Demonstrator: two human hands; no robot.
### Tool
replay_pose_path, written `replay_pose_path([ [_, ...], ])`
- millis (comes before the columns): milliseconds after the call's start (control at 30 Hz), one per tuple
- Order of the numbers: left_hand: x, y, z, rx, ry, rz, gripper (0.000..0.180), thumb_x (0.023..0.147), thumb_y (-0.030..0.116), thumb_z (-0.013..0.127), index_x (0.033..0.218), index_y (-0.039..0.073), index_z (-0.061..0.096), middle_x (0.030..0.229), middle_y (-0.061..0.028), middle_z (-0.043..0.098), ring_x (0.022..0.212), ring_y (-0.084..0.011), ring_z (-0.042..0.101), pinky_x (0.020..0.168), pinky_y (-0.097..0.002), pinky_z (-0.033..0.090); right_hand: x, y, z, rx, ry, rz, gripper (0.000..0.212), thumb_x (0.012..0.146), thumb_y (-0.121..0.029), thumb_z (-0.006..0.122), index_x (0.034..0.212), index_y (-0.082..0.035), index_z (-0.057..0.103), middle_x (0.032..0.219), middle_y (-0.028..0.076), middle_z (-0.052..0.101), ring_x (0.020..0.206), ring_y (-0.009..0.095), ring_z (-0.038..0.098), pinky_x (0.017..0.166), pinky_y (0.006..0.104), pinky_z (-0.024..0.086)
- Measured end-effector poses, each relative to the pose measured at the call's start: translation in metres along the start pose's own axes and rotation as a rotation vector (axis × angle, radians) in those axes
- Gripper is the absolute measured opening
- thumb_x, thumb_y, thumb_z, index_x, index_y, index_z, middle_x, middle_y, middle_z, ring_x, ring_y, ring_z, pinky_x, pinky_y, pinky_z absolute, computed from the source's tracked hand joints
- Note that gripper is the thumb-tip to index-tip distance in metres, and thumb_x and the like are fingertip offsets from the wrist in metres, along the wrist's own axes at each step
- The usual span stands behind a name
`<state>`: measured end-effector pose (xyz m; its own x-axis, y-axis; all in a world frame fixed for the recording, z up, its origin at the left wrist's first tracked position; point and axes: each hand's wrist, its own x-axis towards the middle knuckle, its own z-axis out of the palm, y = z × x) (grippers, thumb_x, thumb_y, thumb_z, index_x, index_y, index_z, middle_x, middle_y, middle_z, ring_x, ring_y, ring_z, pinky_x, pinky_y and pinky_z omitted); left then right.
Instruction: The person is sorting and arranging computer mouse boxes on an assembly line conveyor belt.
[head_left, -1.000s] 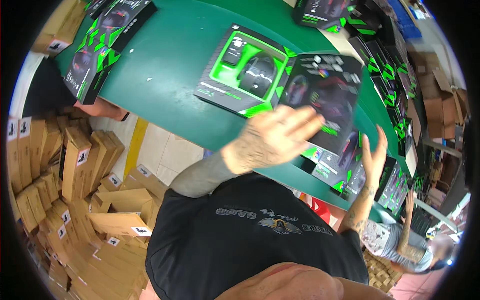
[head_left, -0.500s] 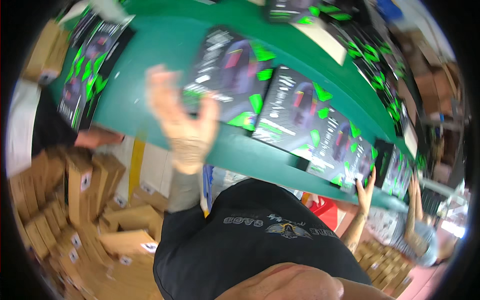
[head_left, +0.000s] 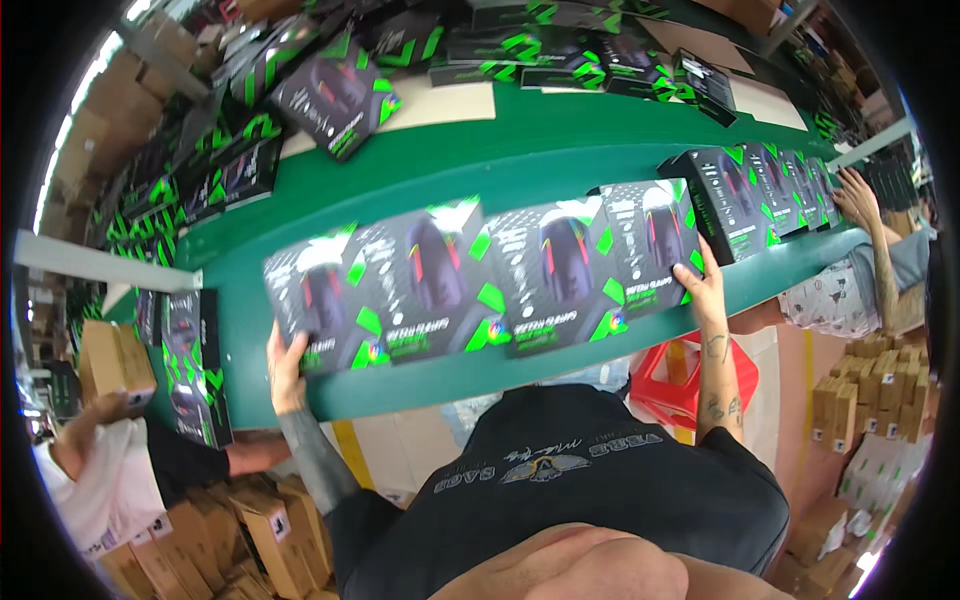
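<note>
A side-by-side row of several black-and-green computer mouse boxes lies across the green table [head_left: 400, 398] in front of me. Each has a dark mouse pictured on its face. My left hand [head_left: 287, 368] grips the outer side of the leftmost mouse box [head_left: 325, 300], its thumb over the front edge. At the other end, my right hand [head_left: 707, 290] is closed on the rightmost mouse box [head_left: 655, 240], thumb on its face. Two more mouse boxes, a left-middle one [head_left: 425, 275] and a right-middle one [head_left: 560, 265], sit between them, touched by neither hand. Fingers behind the outer boxes are partly hidden.
Another row of boxes [head_left: 738, 200] stands right, beside a co-worker's hand [head_left: 860, 200]. More boxes [head_left: 190, 370] stand left by another person [head_left: 130, 470]. Loose boxes [head_left: 340, 95] fill the far side. Behind me are a red stool [head_left: 650, 385] and brown cartons [head_left: 270, 525].
My left hand, raised and spread earlier, has come down onto the row's left end. My right hand remains at the right end. The boxes now sit squarer before me, and my view has turned.
</note>
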<state>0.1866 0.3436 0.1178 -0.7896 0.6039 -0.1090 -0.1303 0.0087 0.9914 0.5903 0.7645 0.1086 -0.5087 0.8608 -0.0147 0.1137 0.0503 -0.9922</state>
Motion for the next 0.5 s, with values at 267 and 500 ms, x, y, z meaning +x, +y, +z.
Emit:
replay_pose_path([
  [267,0.000,0.009,-0.069,-0.367,0.272,0.532,0.066,0.080,0.018,0.057,0.137,0.007,0.026,0.128,-0.0136,0.043,0.110,-0.0271,0.050,0.092,-0.0397,0.043,0.029,-0.073,0.005,0.009,0.228,-0.571,0.078,0.069,-0.022,0.074,0.131,0.005,0.035,0.131,0.014,0.042,0.121,0.024,0.039,0.102,0.0335,0.027],
  [500,0.174,0.185,0.109,-0.268,0.111,0.469,0.038,0.088,0.021,0.055,0.121,0.006,0.048,0.113,-0.0050,0.055,0.102,-0.0173,0.053,0.084,-0.0348,0.044,0.221,-0.190,-0.060,0.355,0.318,-0.662,0.036,0.083,-0.019,0.060,0.114,-0.001,0.057,0.116,0.006,0.056,0.107,0.014,0.051,0.091,0.0261,0.037],
])
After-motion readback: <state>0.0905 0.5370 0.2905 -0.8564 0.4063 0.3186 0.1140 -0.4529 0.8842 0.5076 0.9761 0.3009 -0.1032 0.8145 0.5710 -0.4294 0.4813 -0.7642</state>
